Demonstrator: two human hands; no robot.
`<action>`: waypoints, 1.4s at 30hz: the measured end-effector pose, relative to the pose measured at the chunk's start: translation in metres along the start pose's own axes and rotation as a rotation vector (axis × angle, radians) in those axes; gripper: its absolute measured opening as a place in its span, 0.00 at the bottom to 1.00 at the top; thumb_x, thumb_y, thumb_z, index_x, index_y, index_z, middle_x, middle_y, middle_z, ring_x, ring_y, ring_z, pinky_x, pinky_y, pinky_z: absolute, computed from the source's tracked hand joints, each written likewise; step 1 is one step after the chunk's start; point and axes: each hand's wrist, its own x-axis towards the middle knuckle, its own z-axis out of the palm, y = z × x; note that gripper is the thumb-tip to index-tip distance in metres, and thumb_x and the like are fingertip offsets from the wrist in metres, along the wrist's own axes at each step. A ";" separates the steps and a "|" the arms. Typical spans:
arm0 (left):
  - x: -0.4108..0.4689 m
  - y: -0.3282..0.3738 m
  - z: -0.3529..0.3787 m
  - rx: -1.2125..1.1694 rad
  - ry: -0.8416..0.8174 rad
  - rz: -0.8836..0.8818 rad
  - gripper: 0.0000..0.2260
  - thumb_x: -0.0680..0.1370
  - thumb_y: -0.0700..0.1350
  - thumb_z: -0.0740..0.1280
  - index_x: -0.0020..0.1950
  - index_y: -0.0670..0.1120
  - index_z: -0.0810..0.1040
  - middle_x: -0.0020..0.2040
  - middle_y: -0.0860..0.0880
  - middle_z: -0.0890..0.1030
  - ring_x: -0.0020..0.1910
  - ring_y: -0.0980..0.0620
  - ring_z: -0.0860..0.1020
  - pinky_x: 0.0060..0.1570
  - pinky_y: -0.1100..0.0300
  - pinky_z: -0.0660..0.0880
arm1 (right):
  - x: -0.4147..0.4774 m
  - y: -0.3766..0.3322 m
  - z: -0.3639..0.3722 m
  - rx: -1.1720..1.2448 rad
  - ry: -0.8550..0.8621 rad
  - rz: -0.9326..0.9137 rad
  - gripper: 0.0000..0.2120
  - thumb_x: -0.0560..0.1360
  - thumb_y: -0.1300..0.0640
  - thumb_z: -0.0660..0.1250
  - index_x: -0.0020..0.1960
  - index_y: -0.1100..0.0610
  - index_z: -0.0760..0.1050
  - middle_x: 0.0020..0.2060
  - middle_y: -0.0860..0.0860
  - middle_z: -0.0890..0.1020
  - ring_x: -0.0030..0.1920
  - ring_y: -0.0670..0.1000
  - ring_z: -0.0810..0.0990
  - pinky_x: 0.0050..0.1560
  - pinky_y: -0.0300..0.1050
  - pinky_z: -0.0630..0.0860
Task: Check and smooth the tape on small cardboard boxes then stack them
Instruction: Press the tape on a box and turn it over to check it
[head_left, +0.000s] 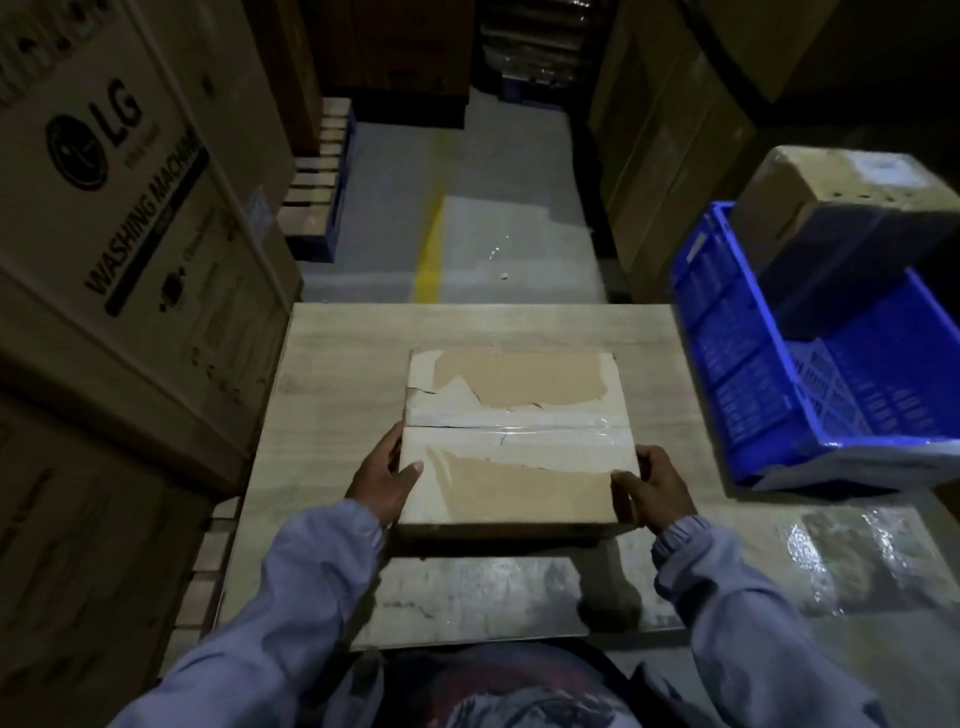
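Nearest you: your left hand (387, 475) and right hand (655, 486) grip the cardboard box (511, 493) by its sides, fingers (653, 458) curled round the edges.
On the worktop (337, 343): the box lies flat at the middle, tape strip (519, 423) facing up.
Far right: a blue crate (737, 364) holds another carton (810, 192).

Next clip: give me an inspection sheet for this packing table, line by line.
surface: pale wood-look table.
job's things: small cardboard box mid-table, top paper torn, clear tape along the centre seam.
clutter: blue crate at right holding a carton; plastic film near right.
grips: left hand and right hand hold the box's near corners, thumbs on top.
cables: nothing seen.
surroundings: washing-machine cartons stacked left, yellow floor line ahead.
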 end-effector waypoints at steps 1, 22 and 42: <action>0.003 0.001 -0.001 0.006 -0.012 0.012 0.26 0.78 0.37 0.66 0.75 0.48 0.66 0.64 0.47 0.77 0.63 0.47 0.76 0.65 0.49 0.71 | 0.004 0.000 0.000 0.008 0.005 0.007 0.16 0.75 0.60 0.68 0.61 0.56 0.68 0.52 0.51 0.76 0.48 0.50 0.76 0.41 0.43 0.73; -0.014 0.021 0.022 -0.516 0.229 -0.323 0.14 0.81 0.56 0.58 0.54 0.49 0.79 0.53 0.47 0.81 0.53 0.46 0.79 0.58 0.52 0.73 | 0.016 0.007 -0.027 0.495 -0.035 0.109 0.18 0.80 0.44 0.58 0.57 0.56 0.77 0.53 0.55 0.79 0.47 0.47 0.79 0.51 0.45 0.75; -0.039 0.043 0.026 -0.047 0.299 -0.070 0.18 0.76 0.54 0.69 0.66 0.54 0.75 0.50 0.57 0.81 0.50 0.55 0.79 0.51 0.58 0.73 | 0.005 -0.008 -0.034 0.158 -0.031 -0.255 0.17 0.79 0.51 0.63 0.67 0.53 0.72 0.53 0.54 0.81 0.51 0.54 0.81 0.44 0.50 0.80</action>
